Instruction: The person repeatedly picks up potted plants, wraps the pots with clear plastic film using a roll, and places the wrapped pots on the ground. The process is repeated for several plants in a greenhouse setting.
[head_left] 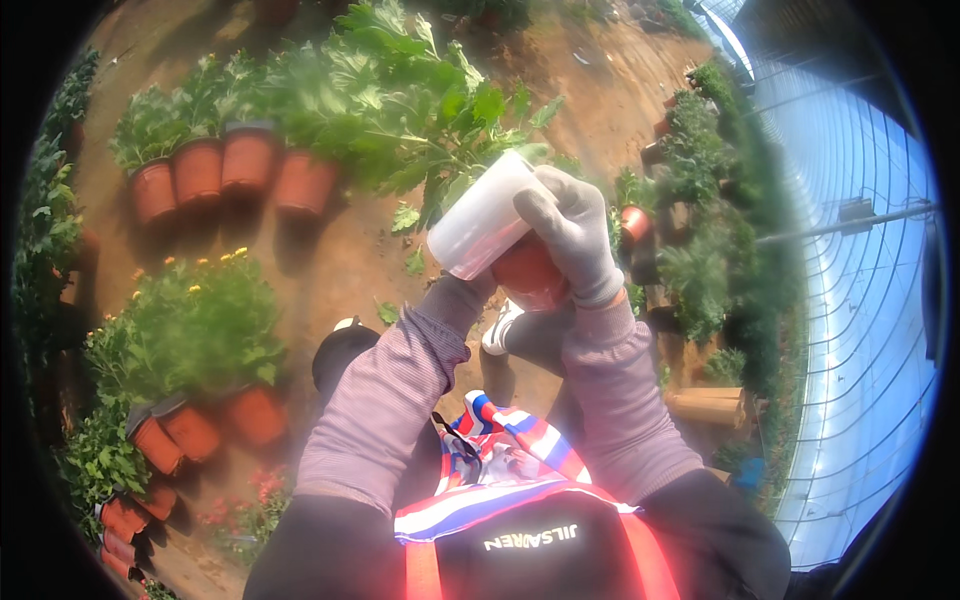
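My right hand (580, 225), in a pale grey glove, has its fingers closed around the upper end of a whitish roll of plastic film (485, 215). The roll is tilted across the front of a reddish-brown plant pot (530, 268). Leafy green stems (465, 120) spread beyond the roll; whether they grow from this pot is hard to see. My left forearm (395, 375) reaches up to the roll's lower end. Behind the roll and pot my left hand is hidden, so its fingers do not show.
Potted green plants in reddish-brown pots (250, 160) line up at the far left. Yellow-flowered plants (190, 320) stand nearer, with red flowers (255, 505) below them. More plants (700, 240) run along the right, beside a ribbed plastic greenhouse wall (860, 300). Bare soil (330, 260) lies between.
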